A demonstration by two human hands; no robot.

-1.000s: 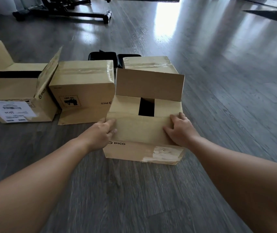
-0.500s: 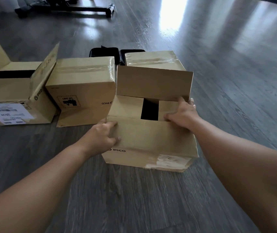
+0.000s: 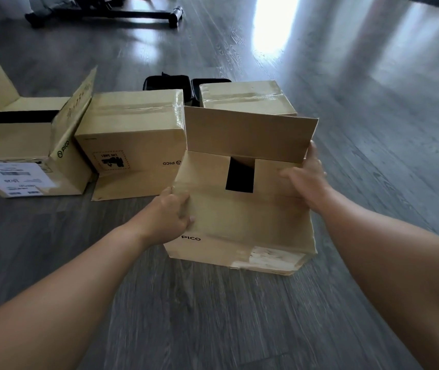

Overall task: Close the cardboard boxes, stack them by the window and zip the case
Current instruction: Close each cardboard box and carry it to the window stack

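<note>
A PICO cardboard box [image 3: 239,231] stands on the floor in front of me, its far flap [image 3: 250,134] upright and the two side flaps folded in with a dark gap between them. My left hand [image 3: 171,214] grips the box's near left corner, thumb on the front face. My right hand [image 3: 305,180] rests on the right inner flap with its fingers reaching the right end of the upright flap. A taped box [image 3: 133,137] sits to the left, another taped box [image 3: 247,98] behind. An open box [image 3: 23,148] lies far left. A black case [image 3: 167,82] shows behind the boxes.
Dark wood floor [image 3: 239,316] stretches all around, with bright window glare at the top right. A black wheeled stand base [image 3: 111,14] lies at the far top left.
My right hand has moved from the near front edge up the right side to the upright far flap. The view has come closer to the box. My left hand has stayed at the left corner.
</note>
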